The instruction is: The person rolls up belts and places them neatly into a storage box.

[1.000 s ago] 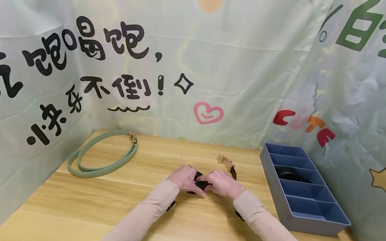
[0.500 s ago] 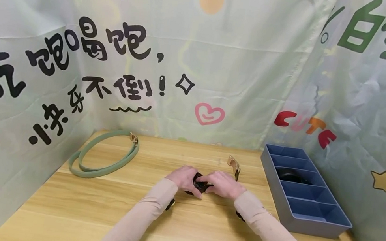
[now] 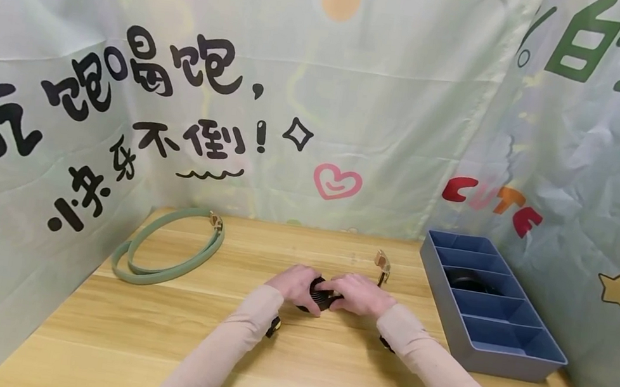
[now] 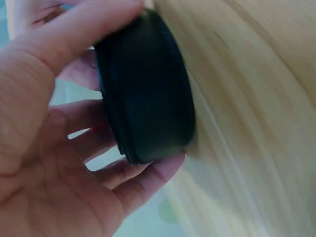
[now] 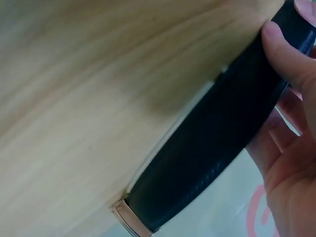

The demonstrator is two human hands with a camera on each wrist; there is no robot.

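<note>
A black belt [image 3: 320, 297], rolled into a tight coil, stands on edge on the table between both hands. My left hand [image 3: 295, 284] grips the coil, with the thumb on its near side and the fingers curled round the far side; the left wrist view shows the coil's smooth outer band [image 4: 145, 94] up close. On the other side my right hand [image 3: 361, 295] pinches the belt where the loose strap [image 5: 212, 133] leaves the coil. That strap runs out past the right hand to a gold buckle [image 3: 382, 263], which is partly cut off in the right wrist view.
A green belt [image 3: 157, 275] lies in loose loops at the back left of the wooden table [image 3: 115, 337]. At the right stands a blue-grey divided box [image 3: 447, 318], with a coiled black belt [image 3: 471, 280] in its middle compartment. Printed fabric hangs behind and at both sides.
The buckle end of the black belt has swung to the right and turned more upright. Both hands have stayed nearly in place round the coil, and slightly more of its spiral side shows.
</note>
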